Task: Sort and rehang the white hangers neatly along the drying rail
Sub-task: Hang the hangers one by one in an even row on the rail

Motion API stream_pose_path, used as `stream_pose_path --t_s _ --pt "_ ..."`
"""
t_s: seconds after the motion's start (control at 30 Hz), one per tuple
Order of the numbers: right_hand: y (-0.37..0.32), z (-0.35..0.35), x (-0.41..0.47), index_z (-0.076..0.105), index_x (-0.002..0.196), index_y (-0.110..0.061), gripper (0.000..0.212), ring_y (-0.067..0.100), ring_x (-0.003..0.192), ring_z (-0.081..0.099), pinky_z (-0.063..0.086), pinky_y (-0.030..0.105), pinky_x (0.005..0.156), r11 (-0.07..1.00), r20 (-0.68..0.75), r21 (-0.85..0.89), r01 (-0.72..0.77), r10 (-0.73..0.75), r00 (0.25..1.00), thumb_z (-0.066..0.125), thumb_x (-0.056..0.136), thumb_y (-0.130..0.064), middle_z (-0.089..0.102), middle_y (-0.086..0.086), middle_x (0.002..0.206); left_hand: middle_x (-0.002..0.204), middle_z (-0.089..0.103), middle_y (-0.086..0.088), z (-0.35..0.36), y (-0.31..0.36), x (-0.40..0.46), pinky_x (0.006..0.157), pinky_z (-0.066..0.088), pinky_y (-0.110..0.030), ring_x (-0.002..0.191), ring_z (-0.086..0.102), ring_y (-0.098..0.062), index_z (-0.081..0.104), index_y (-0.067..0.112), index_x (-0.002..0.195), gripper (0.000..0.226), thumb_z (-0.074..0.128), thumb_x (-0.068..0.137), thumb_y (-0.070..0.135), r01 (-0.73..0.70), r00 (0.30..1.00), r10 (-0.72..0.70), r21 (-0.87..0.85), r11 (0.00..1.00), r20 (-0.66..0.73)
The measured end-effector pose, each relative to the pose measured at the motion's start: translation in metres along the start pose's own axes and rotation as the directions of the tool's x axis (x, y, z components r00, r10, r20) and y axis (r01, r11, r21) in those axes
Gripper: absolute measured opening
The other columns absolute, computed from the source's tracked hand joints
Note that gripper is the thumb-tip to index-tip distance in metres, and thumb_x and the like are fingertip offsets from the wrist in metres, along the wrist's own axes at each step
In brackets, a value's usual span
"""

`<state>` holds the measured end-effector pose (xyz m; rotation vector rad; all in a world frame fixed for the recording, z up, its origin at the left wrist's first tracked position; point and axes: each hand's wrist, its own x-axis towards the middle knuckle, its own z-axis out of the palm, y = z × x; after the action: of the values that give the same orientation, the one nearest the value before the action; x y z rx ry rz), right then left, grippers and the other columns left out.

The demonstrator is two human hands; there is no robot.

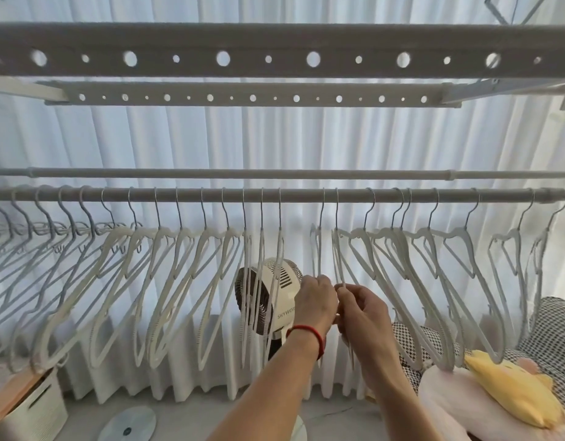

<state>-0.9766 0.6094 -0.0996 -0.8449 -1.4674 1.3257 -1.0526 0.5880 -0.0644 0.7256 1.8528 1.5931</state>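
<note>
Here both hands, left hand (316,300) and right hand (359,308), pinch thin white plastic hangers (338,265) hanging from the grey metal rail (294,195).

- White pleated curtains (306,138) are hanging across the whole back, glowing with daylight.
- A cream fan (275,291) is standing before them.
- A houndstooth cushion (555,326) is lying at the right, a yellow-and-pink plush toy (510,389) resting beside it.
- A white bin (33,409) is sitting lower left.

I count two hands (319,300), two perforated bars (275,55), two round rails (275,195), one fan (275,294) and one yellow plush (513,386).
</note>
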Motion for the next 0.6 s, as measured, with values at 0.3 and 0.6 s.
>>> stream_pose_path --t_s 0.3,0.6 --pt "0.004 -0.004 0.004 0.069 0.11 -0.023 0.019 0.011 0.065 0.056 0.045 0.032 0.059 1.0 0.007 -0.021 0.013 -0.013 1.0 0.055 0.1 -0.032 0.063 -0.003 0.078 0.097 0.059 -0.018 -0.012 0.009 -0.015 0.067 0.063 -0.047 0.075 0.064 -0.026 0.048 0.006 0.116 0.029 0.032 0.101 0.026 -0.011 0.999 0.006 -0.149 0.989 -0.033" --pt "0.002 -0.005 0.001 0.068 0.109 -0.022 0.017 0.011 0.059 0.054 0.044 0.029 0.054 1.0 0.035 -0.021 0.017 -0.016 0.999 0.055 0.102 -0.029 0.062 -0.002 0.074 0.093 0.06 -0.018 -0.019 0.008 -0.018 0.065 0.063 -0.044 0.074 0.065 -0.024 0.05 0.007 0.11 0.025 0.032 0.103 0.023 -0.026 0.999 0.02 -0.165 0.986 -0.039"
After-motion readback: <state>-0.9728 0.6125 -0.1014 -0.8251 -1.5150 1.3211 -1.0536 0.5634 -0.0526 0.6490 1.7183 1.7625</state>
